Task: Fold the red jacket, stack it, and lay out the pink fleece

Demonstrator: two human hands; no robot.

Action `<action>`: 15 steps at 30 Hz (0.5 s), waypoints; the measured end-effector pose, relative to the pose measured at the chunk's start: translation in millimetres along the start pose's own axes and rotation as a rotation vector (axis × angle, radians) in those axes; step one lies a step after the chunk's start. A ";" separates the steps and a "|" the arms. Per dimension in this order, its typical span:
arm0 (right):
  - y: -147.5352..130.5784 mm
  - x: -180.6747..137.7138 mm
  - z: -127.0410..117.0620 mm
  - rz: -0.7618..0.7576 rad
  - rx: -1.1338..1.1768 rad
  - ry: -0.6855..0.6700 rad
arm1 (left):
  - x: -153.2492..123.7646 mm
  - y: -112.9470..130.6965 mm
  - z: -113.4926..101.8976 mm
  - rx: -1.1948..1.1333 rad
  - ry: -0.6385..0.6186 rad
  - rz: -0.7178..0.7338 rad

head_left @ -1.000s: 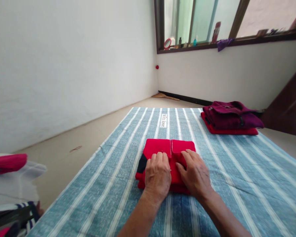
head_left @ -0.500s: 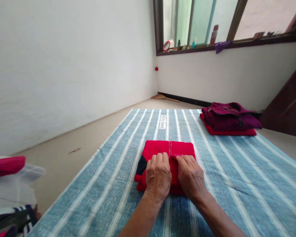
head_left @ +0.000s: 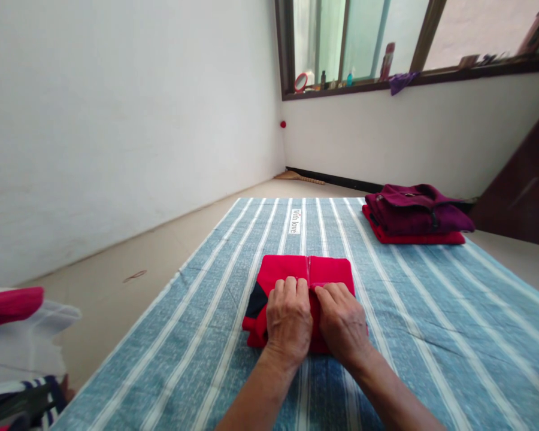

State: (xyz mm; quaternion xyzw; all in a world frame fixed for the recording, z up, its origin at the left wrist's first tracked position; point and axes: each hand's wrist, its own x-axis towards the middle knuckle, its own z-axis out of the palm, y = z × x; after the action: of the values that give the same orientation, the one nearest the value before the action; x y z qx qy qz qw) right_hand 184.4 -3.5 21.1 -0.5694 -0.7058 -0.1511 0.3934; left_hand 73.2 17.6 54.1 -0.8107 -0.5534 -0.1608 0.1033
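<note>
A folded red jacket point(head_left: 282, 267) with a zip down its middle and a dark patch on its left side lies on the blue striped cloth point(head_left: 197, 323). My left hand point(head_left: 289, 317) rests on its near half, fingers curled into the fabric. Close beside it, my right hand point(head_left: 342, 317) pinches the jacket near the zip with thumb and fingers. Both hands hide much of the jacket's near part, and the fingertips of my left hand are out of sight.
Folded purple clothing point(head_left: 413, 209) sits on a folded red garment point(head_left: 422, 238) at the far right corner. Low at left are a red garment point(head_left: 13, 304) and a white sheer bag point(head_left: 22, 353). A broom point(head_left: 296, 176) lies on the floor by the wall.
My right hand has shifted slightly left, closer to my left hand, still gripping the jacket. The whole view has moved a little. The jacket stays in place on the cloth.
</note>
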 end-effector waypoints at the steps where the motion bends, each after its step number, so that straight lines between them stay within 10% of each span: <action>1: -0.1 -0.1 0.2 -0.002 -0.004 -0.005 | 0.0 0.1 0.6 -0.001 -0.014 -0.002; 15: -1.2 -1.2 -1.3 0.012 0.011 -0.034 | -3.2 0.2 2.3 -0.057 0.001 -0.036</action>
State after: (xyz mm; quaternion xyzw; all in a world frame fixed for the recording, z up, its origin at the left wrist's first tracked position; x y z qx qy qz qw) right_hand 183.9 -5.6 21.4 -0.5740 -0.7097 -0.1353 0.3854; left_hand 72.6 15.7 50.8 -0.8030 -0.5632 -0.1789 0.0774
